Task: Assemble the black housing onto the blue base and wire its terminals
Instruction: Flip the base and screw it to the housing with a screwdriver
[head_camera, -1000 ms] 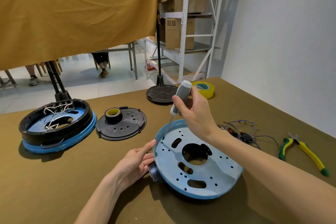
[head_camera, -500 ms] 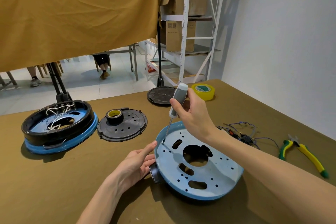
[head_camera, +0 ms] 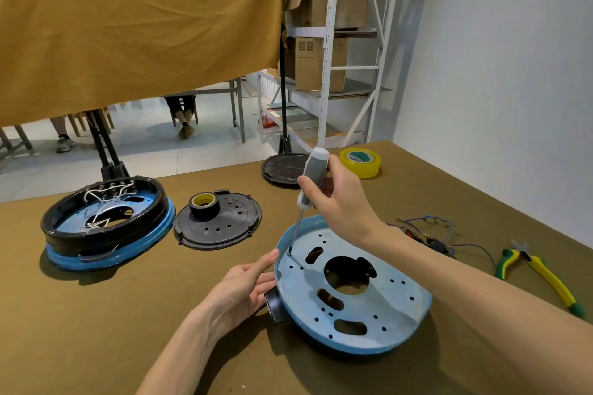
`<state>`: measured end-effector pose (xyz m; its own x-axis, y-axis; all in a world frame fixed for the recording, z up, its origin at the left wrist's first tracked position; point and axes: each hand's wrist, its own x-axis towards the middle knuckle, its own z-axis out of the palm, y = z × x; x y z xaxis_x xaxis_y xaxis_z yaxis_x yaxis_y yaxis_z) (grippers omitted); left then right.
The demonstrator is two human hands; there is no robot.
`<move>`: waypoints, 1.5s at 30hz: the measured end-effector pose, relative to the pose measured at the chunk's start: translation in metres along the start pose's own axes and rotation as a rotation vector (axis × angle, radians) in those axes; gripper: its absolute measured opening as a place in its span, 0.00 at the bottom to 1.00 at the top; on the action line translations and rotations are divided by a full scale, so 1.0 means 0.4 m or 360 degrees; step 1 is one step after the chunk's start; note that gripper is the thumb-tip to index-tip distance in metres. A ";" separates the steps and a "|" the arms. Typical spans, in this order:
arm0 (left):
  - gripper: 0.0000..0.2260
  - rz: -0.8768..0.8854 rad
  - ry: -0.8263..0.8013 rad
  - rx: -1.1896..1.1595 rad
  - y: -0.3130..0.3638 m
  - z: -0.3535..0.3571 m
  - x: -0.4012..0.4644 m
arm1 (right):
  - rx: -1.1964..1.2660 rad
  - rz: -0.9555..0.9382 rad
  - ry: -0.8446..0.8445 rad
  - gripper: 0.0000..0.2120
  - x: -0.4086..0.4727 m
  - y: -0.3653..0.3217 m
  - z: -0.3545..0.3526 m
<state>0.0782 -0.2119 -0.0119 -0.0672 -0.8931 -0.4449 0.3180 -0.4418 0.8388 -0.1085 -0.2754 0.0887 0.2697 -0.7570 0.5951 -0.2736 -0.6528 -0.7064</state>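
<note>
On the olive tabletop (head_camera: 96, 330) the blue base (head_camera: 394, 305) has stayed put; the right hand (head_camera: 337, 202) still grips the screwdriver (head_camera: 313, 176), the flat-fingered left hand (head_camera: 244, 289) still touching its rim.

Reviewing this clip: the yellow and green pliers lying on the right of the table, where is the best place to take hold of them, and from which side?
Take the pliers by the two handles, from above. They lie flat on the table, the green and yellow handles splayed slightly apart and running toward the near right edge, with the short metal head pointing away toward the wire bundle. Probably close both handles together into one grip.
</note>
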 end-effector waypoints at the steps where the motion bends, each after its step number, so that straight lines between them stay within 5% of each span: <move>1: 0.40 -0.0002 -0.0008 0.0000 0.001 0.000 -0.001 | -0.0023 -0.0014 -0.0057 0.10 0.007 -0.008 -0.002; 5: 0.37 0.0000 -0.0026 -0.0020 0.002 0.000 -0.005 | -0.0289 -0.0184 -0.0379 0.23 0.052 -0.058 -0.028; 12: 0.34 0.0006 -0.0011 -0.0067 -0.006 0.001 0.003 | -0.0700 0.0048 -0.0936 0.22 0.126 -0.156 -0.067; 16: 0.34 0.0005 -0.0011 -0.0081 -0.008 0.001 0.004 | -0.1017 0.0011 -0.0948 0.10 0.144 -0.191 -0.077; 20: 0.36 0.0010 -0.0006 -0.0084 -0.006 0.004 0.001 | -0.1523 -0.0088 -0.0790 0.22 0.160 -0.198 -0.064; 23: 0.39 0.0015 0.0008 -0.0087 -0.006 0.004 -0.003 | -0.1331 0.0008 -0.0830 0.18 0.166 -0.193 -0.056; 27: 0.45 0.0042 0.0059 -0.0055 -0.006 0.005 -0.002 | -0.1587 0.0002 -0.0849 0.24 0.171 -0.190 -0.046; 31: 0.45 0.0030 0.0054 -0.0037 -0.003 0.008 -0.006 | -0.1253 0.0316 -0.1220 0.15 0.196 -0.211 -0.069; 34: 0.43 0.0033 0.0040 -0.0046 -0.002 0.008 -0.010 | -0.1409 0.0132 -0.1087 0.09 0.187 -0.197 -0.048; 39: 0.45 0.0037 0.0045 -0.0034 0.001 0.013 -0.013 | -0.1238 0.0400 -0.1349 0.21 0.215 -0.210 -0.067; 42: 0.44 0.0043 0.0037 -0.0026 0.001 0.014 -0.011 | -0.1288 0.0367 -0.1298 0.14 0.209 -0.200 -0.058; 45: 0.43 0.0041 0.0038 -0.0033 0.001 0.014 -0.009 | -0.1323 0.0286 -0.1220 0.17 0.209 -0.194 -0.052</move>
<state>0.0734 -0.2092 -0.0083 -0.0361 -0.9018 -0.4307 0.3387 -0.4165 0.8437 -0.0840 -0.2885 0.2010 0.5791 -0.8113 -0.0806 -0.8139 -0.5694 -0.1158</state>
